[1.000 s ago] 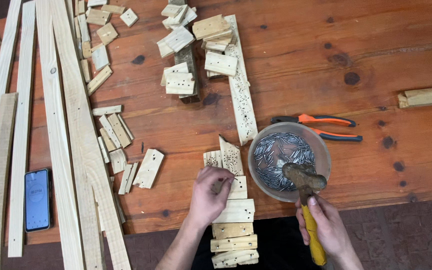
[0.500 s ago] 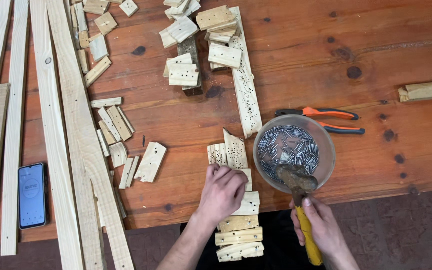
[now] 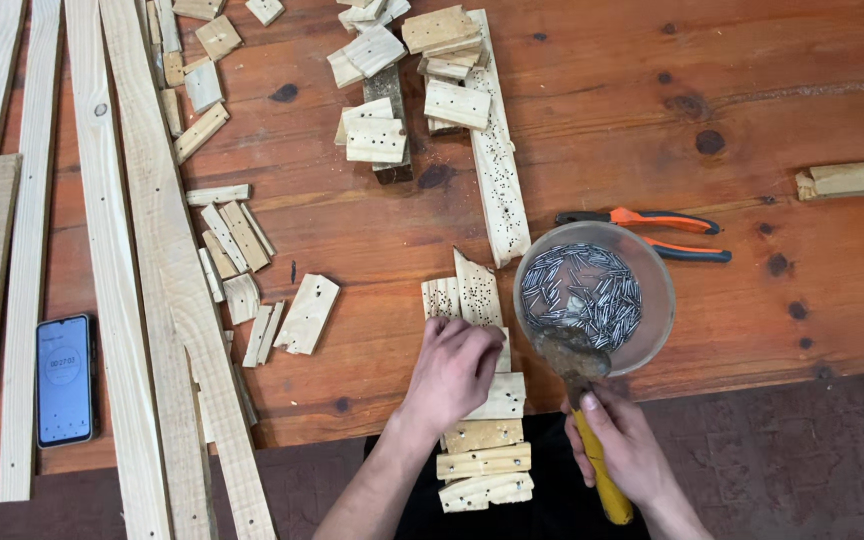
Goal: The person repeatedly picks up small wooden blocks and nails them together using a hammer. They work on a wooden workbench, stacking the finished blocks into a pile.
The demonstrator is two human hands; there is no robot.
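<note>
Hammer (image 3: 580,400) in right hand (image 3: 624,448)

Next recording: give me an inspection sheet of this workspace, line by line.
Surface: reddish wooden table, knots and dark stains.
Job's things: row of short wood blocks with nail holes at the near edge; bowl of nails; yellow-handled hammer.
Clutter: scattered wood offcuts, block pile, long slats, orange-handled pliers, smartphone.
Grips: left hand presses on the blocks; right hand holds the hammer.
Cables: nothing seen.
Surroundings: dark floor.
</note>
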